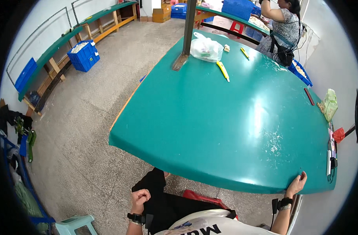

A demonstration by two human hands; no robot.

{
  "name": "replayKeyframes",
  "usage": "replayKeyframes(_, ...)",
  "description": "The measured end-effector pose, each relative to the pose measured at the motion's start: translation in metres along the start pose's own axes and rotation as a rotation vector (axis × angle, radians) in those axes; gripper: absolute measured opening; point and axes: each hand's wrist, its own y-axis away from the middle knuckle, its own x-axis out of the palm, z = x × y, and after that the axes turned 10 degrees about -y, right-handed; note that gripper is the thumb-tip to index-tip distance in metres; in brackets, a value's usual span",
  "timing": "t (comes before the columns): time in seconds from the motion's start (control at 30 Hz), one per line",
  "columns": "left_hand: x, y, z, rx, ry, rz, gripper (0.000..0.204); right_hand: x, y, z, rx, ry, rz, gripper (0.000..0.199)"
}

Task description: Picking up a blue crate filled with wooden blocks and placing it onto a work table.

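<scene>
A large green table [194, 129] occupies the centre and right of the frame, its near edge curving across the lower part. Long green-topped benches [50, 53] on wooden legs run along the wall at upper left. A co-worker [282, 29] in a patterned top stands at upper right, beyond the table's far end. The wearer's black trousers [167, 205] appear at lower centre. Two stacked blue crates [83, 56], the upper one filled with pale pieces, rest on the floor at upper left; a pale green stool [75, 224] stands at lower left. A dark metal post [188, 35] rises from the table at upper centre, with a translucent plastic bag [206, 47] just beside its base.

The right hand [297, 185], at lower right, lies nearest to the table's near edge, its fingers loosely curved and slightly apart; contact with the tabletop cannot be told. The left hand [140, 199], at lower left of centre, is beside the trousers, its fingers bent toward the palm; whether they enclose anything cannot be told.

Pale shavings [273, 143] lie scattered on the tabletop at centre right. Two yellow cutters, one near the plastic bag [223, 71] and a smaller-looking one farther right [245, 53], lie toward the far end. A small pale block [226, 48] sits between the bag and the farther cutter.
</scene>
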Motion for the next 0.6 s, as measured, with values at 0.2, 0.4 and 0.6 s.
replayKeyframes(0.2, 0.000, -0.005, 0.008, 0.032, -0.024, -0.031, 0.011, 0.001, -0.004, -0.004, 0.064, -0.062, -0.002, 0.033)
replayKeyframes(0.4, 0.005, -0.011, 0.015, 0.019, -0.004, -0.110, 0.017, 0.000, -0.001, 0.000, 0.066, -0.038, 0.027, 0.033)
replayKeyframes(0.6, 0.003, -0.014, 0.024, 0.040, 0.108, -0.135, 0.017, 0.004, 0.001, 0.001, 0.019, -0.138, 0.037, 0.032)
